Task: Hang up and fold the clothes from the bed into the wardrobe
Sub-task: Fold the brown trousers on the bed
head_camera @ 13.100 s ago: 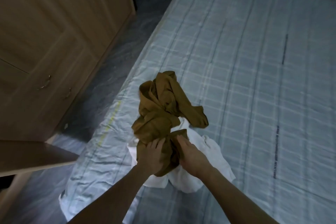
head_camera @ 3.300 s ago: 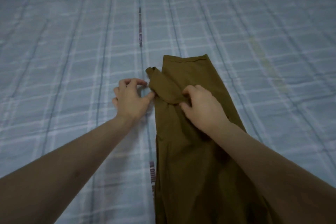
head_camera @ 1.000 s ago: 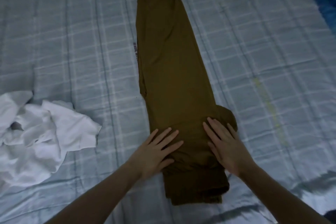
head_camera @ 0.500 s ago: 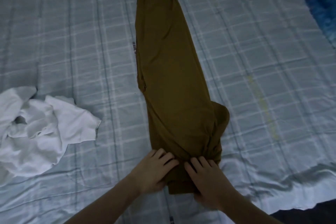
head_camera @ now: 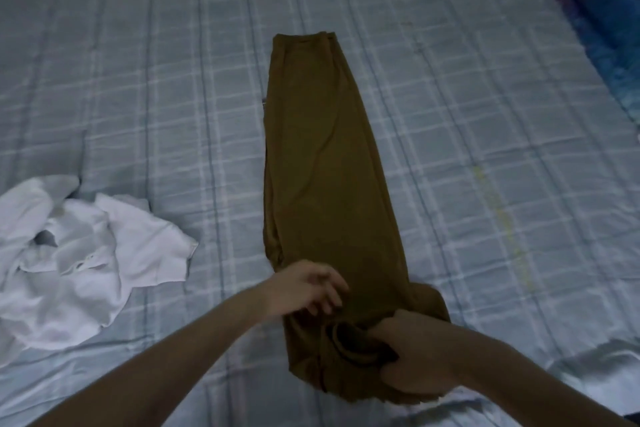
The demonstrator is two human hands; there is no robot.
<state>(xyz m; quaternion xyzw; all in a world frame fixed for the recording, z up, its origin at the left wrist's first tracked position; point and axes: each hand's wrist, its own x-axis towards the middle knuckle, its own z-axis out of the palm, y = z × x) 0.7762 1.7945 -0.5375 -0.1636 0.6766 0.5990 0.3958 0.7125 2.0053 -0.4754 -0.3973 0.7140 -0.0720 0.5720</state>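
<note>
The fingers [head_camera: 382,329] of the right hand [head_camera: 412,357] are curled tight around a bunched fold at the near end of the brown trousers [head_camera: 325,184], pinching the cloth so that it gathers into a dark roll just above the knuckles. The left hand [head_camera: 308,288] hangs just over the trousers beside that fold, its fingers loose and slightly spread, gripping nothing (it is blurred, so I cannot tell whether the tips touch the cloth). Both forearms come in bare from the bottom of the view, the left one crossing from the lower left, the right one from the lower right corner. The trousers lie flat and lengthwise on the bed [head_camera: 485,97], folded narrow with one leg over the other, the far end squared off and pointing away, the near end wider and rumpled where the right hand holds it. Under them is a pale blue checked sheet with thin darker stripes running up the bed. Well apart to the left, near the edge of the view, a white shirt [head_camera: 79,260] lies crumpled in a heap on the same sheet, one corner sticking out toward the trousers without reaching them. At the top right corner a strip of dark blue and purple patterned fabric [head_camera: 602,10] runs along the side of the bed.
</note>
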